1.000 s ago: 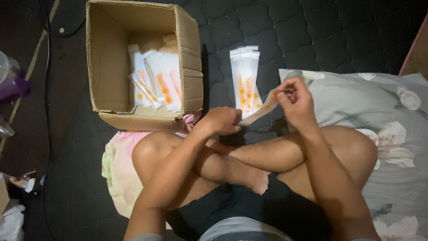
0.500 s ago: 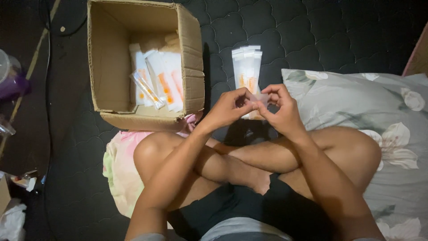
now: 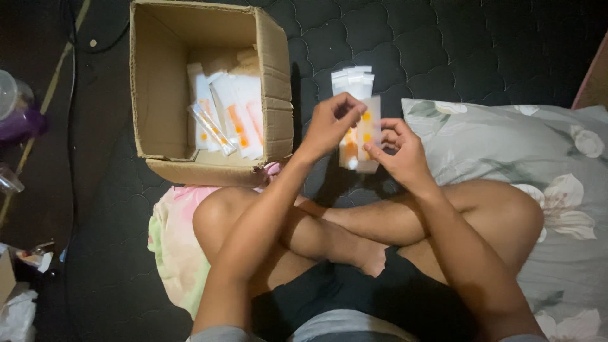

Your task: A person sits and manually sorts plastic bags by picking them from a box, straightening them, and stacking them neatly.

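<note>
You sit cross-legged on a dark quilted mattress (image 3: 481, 44) with an open cardboard box (image 3: 161, 101) of more packets at your left and a floral pillow (image 3: 506, 139) at your right. Your left hand (image 3: 329, 123) pinches the top and your right hand (image 3: 399, 155) the lower edge of a white-and-orange packet (image 3: 367, 136), held flat above a small stack of packets (image 3: 353, 79).

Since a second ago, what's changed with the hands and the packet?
Both hands moved from the right, over the pillow edge, leftward to above the white packet stack. The left hand now pinches the top of the white-and-orange packet, held upright; the right hand holds its lower edge. A second ago the packet lay slanted between them. The cardboard box, its packets, the stack and the flowered pillow stayed put.
</note>
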